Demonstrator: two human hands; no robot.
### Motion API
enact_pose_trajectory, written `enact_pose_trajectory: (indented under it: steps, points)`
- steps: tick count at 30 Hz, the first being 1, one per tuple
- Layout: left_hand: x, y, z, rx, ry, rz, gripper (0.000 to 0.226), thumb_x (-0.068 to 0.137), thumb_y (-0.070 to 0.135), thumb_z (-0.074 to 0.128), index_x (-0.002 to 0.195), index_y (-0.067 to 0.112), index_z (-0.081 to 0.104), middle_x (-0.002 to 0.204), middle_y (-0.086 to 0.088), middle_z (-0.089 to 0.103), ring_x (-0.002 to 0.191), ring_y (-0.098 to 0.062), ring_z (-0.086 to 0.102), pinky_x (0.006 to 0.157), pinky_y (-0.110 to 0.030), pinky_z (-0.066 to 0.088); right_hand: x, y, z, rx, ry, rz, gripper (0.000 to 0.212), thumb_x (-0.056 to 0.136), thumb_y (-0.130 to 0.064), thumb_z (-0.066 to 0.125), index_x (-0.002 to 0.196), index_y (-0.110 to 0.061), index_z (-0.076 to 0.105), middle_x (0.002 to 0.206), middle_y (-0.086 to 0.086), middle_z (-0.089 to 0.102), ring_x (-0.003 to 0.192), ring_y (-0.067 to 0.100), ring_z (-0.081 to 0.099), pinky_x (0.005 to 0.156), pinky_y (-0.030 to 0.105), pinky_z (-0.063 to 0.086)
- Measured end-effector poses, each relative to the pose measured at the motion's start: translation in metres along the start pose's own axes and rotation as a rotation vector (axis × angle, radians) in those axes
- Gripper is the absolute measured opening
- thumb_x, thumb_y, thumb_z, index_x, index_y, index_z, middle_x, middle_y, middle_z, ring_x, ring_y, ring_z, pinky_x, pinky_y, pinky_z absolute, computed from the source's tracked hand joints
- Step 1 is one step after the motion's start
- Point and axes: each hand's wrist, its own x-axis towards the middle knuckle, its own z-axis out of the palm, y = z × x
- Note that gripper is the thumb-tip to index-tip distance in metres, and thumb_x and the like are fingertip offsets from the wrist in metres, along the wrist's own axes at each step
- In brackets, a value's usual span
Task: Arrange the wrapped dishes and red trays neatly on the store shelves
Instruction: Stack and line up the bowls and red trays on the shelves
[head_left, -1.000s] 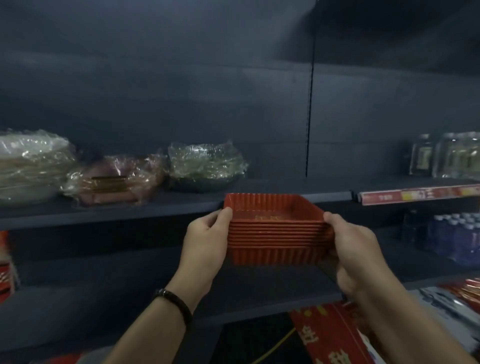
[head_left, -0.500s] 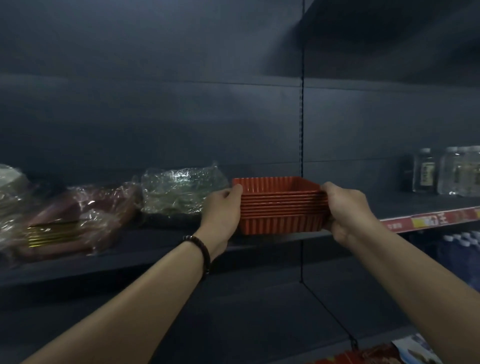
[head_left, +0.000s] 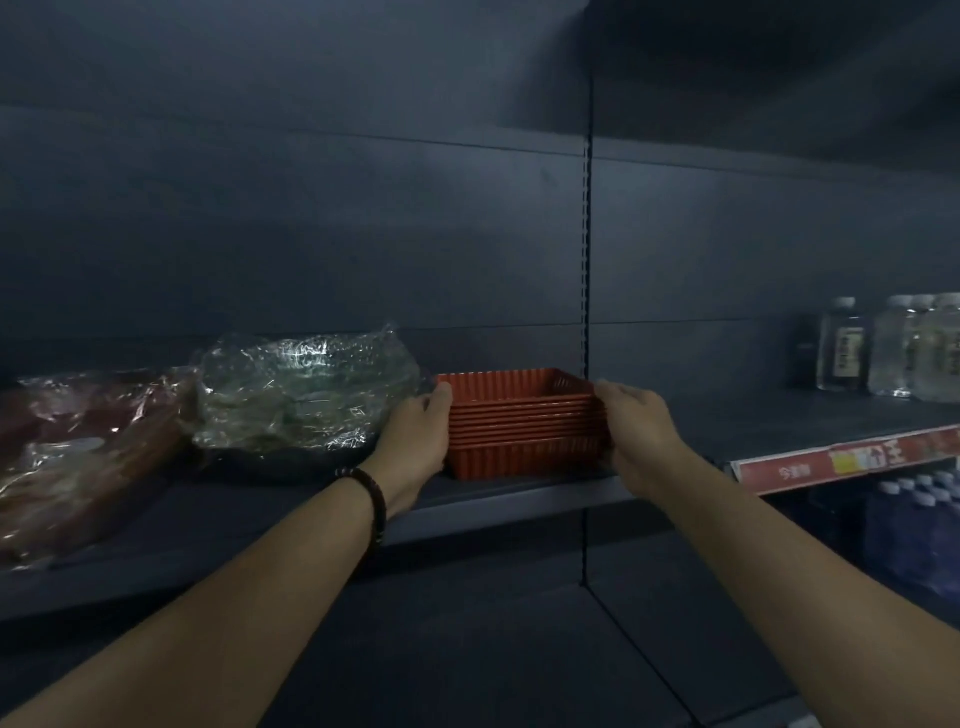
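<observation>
Two-handed grip: left hand (head_left: 418, 436) and right hand (head_left: 636, 436) are clasping opposite sides of the stack of red trays (head_left: 519, 431), fingers curling round the rims, probably so the nested pile is not fanning out. Stack is sitting, or nearly sitting, on the shelf (head_left: 519, 501) near its front edge, just beside the clear-wrapped dish (head_left: 306, 395); left hand is squeezing in between them. Reddish wrapped dish (head_left: 88, 447) is lying further left. Bottles (head_left: 893, 348) are standing well apart on the right. Trays are seemingly being lined up with the dishes, likely needing a push back before release.
</observation>
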Motion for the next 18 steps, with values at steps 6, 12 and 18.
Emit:
enact_pose_trajectory:
  steps: [6,12,18]
  points:
    - [-0.021,0.034,-0.016,0.597,0.044,0.296,0.022,0.106,0.037,0.062,0.11,0.018,0.073,0.112,0.0,0.077,0.1,-0.019,0.075,0.093,-0.037,0.062,-0.005,-0.014,-0.006,-0.554,-0.044,-0.335,0.036,0.11,-0.034,0.048,0.136,-0.014,0.064,0.131,0.008,0.066,0.123,0.028,0.063,0.1,0.035,0.048]
    - [-0.034,0.036,-0.018,0.974,0.002,0.447,0.017,0.099,0.026,0.075,0.115,0.023,0.07,0.099,0.012,0.063,0.077,0.005,0.055,0.065,-0.007,0.037,-0.015,-0.025,-0.015,-0.941,-0.259,-0.567,0.015,0.107,-0.024,0.059,0.106,-0.028,0.073,0.098,-0.017,0.064,0.093,0.003,0.06,0.071,0.001,0.038]
    - [-0.04,0.038,-0.012,0.928,0.034,0.496,0.008,0.1,0.02,0.073,0.106,0.024,0.071,0.094,0.013,0.059,0.074,0.005,0.053,0.062,-0.008,0.036,-0.02,-0.032,-0.023,-0.968,-0.27,-0.577,0.017,0.106,-0.022,0.058,0.098,-0.033,0.069,0.092,-0.021,0.066,0.085,-0.008,0.059,0.066,0.0,0.04]
